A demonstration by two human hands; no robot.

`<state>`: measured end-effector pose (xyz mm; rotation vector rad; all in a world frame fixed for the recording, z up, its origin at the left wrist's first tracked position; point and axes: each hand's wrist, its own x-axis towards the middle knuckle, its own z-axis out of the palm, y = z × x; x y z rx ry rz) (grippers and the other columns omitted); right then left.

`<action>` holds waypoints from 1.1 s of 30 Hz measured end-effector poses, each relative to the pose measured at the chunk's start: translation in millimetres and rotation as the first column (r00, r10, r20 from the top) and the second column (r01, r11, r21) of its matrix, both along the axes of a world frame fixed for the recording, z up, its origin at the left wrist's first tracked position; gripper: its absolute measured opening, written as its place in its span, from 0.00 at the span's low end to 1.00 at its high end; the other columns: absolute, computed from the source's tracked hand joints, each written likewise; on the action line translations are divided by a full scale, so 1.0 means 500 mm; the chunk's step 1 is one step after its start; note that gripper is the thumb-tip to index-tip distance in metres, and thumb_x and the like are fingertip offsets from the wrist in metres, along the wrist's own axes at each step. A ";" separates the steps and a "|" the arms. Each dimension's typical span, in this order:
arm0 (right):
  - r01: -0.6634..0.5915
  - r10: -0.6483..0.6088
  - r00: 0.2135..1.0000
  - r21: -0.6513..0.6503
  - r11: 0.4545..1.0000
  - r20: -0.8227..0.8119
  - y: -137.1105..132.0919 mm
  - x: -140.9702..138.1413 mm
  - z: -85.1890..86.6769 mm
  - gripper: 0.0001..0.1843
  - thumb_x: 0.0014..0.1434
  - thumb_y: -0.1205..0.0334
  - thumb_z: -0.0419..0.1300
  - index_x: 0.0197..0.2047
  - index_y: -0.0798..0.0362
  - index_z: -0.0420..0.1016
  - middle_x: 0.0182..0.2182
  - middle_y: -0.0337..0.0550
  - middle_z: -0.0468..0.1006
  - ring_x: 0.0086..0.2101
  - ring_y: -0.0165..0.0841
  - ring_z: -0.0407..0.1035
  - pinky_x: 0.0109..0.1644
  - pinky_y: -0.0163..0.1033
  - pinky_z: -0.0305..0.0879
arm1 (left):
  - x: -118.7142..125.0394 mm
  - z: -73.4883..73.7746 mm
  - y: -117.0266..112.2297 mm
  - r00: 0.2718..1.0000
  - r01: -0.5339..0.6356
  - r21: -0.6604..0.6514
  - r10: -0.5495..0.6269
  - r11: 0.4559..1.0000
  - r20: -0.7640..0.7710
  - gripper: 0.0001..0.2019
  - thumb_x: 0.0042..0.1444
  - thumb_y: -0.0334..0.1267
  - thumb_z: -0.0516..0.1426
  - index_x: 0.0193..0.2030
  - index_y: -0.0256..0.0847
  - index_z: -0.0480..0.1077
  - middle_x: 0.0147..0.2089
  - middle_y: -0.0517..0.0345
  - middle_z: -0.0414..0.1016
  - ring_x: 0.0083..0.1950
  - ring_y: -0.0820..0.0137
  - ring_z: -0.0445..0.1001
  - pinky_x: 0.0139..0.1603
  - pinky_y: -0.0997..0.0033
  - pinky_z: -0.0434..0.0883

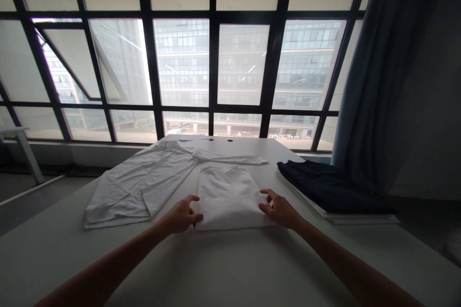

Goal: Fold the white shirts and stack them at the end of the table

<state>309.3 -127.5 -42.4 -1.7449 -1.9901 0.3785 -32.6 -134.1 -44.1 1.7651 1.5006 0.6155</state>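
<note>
A folded white shirt (pixel 228 196) lies flat on the white table, straight in front of me. At its left edge is my left hand (pixel 182 214), thumb and index finger apart, their tips touching the cloth. My right hand (pixel 281 208) is at the opposite edge, with its thumb and index finger also spread and touching the fabric. The other fingers of both hands are partly hidden. To the left, a second white shirt (pixel 144 182) is laid out with creases, one long sleeve stretched to the right behind the folded one.
On the right of the table (pixel 223 268), dark navy folded clothing (pixel 327 187) rests on white folded cloth (pixel 363 219). Beyond the table stands a large window with dark frames (pixel 213 62), one pane tilted out. A blue curtain (pixel 374 86) hangs at the right.
</note>
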 end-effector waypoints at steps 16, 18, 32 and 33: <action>-0.361 0.292 0.865 0.100 0.927 0.409 -0.023 -0.137 -0.029 0.34 0.69 0.49 0.42 0.71 0.60 0.52 0.69 0.53 0.51 0.68 0.41 0.42 0.70 0.51 0.39 | 0.179 -0.029 0.002 0.800 0.534 0.465 -0.242 0.706 -0.550 0.27 0.70 0.48 0.41 0.69 0.37 0.56 0.71 0.46 0.55 0.72 0.61 0.53 0.70 0.56 0.52; -0.340 0.316 0.866 -0.006 0.940 0.388 -0.017 -0.131 -0.039 0.37 0.69 0.45 0.39 0.72 0.61 0.47 0.70 0.52 0.46 0.69 0.40 0.39 0.70 0.51 0.36 | 0.188 -0.051 0.016 0.784 0.536 0.405 -0.260 0.741 -0.563 0.30 0.70 0.52 0.38 0.72 0.36 0.51 0.73 0.45 0.49 0.74 0.60 0.47 0.71 0.54 0.48; 0.019 0.050 0.938 -0.196 0.980 0.342 0.015 -0.039 -0.054 0.37 0.69 0.44 0.33 0.74 0.56 0.41 0.72 0.49 0.38 0.70 0.41 0.35 0.70 0.57 0.33 | 0.072 -0.042 0.023 0.731 0.459 0.190 -0.248 0.868 -0.636 0.31 0.69 0.48 0.36 0.73 0.32 0.45 0.75 0.46 0.36 0.75 0.64 0.36 0.72 0.59 0.40; 0.020 0.050 0.939 -0.200 0.980 0.340 0.014 -0.037 -0.054 0.37 0.69 0.44 0.33 0.74 0.56 0.41 0.72 0.49 0.38 0.70 0.41 0.35 0.70 0.57 0.33 | 0.068 -0.039 0.021 0.726 0.451 0.176 -0.245 0.875 -0.643 0.31 0.69 0.48 0.36 0.73 0.32 0.44 0.75 0.46 0.36 0.75 0.64 0.36 0.72 0.58 0.41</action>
